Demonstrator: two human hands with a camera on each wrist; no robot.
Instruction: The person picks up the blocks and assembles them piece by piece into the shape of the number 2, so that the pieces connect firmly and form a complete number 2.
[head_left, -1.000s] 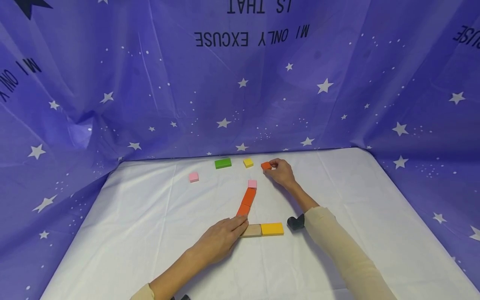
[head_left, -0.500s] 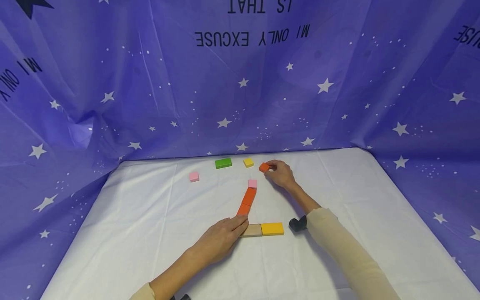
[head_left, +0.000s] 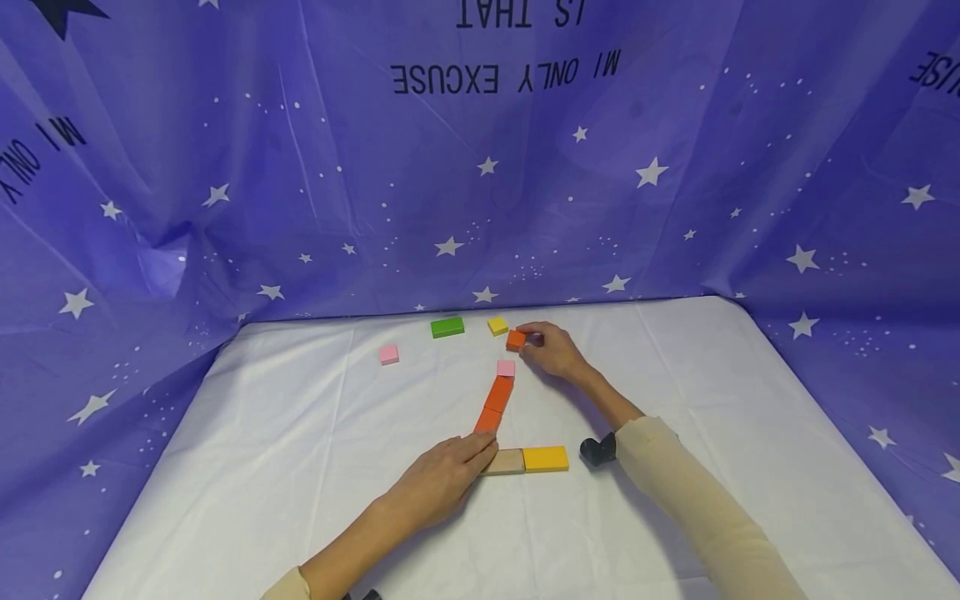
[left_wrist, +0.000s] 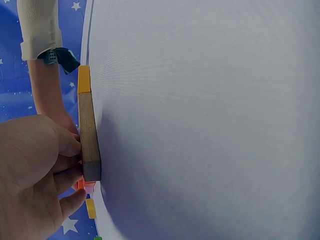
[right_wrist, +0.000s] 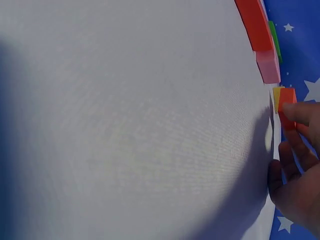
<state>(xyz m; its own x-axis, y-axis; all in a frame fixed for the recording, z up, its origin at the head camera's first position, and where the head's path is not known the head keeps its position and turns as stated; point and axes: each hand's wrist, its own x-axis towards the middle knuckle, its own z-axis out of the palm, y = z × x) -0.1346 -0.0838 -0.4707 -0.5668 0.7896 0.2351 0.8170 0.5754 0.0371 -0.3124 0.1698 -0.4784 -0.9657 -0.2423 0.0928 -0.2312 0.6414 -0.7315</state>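
My right hand [head_left: 553,350] pinches a small orange block [head_left: 516,340] between thumb and fingertips, near the back of the table. In the right wrist view that orange block [right_wrist: 287,95] overlaps a yellow one behind it. My left hand [head_left: 444,477] rests with its fingers on the left end of a plain wooden block [head_left: 504,461], hiding that corner. A yellow block [head_left: 546,458] continues the wooden one to the right. From the covered corner two orange blocks [head_left: 494,402] slant away toward the back, ending at a pink block [head_left: 506,367]. The left wrist view shows the wooden block [left_wrist: 90,132] along my fingertips.
At the back of the white-covered table [head_left: 285,467] lie a green block [head_left: 447,327] and a small yellow block [head_left: 498,326]. Another pink block [head_left: 388,355] sits farther left. A purple starry curtain [head_left: 390,192] hangs right behind the table edge.
My right hand has moved left and slightly nearer with the small orange block, now close to the small yellow block and the end of the row. The left hand stays in place.
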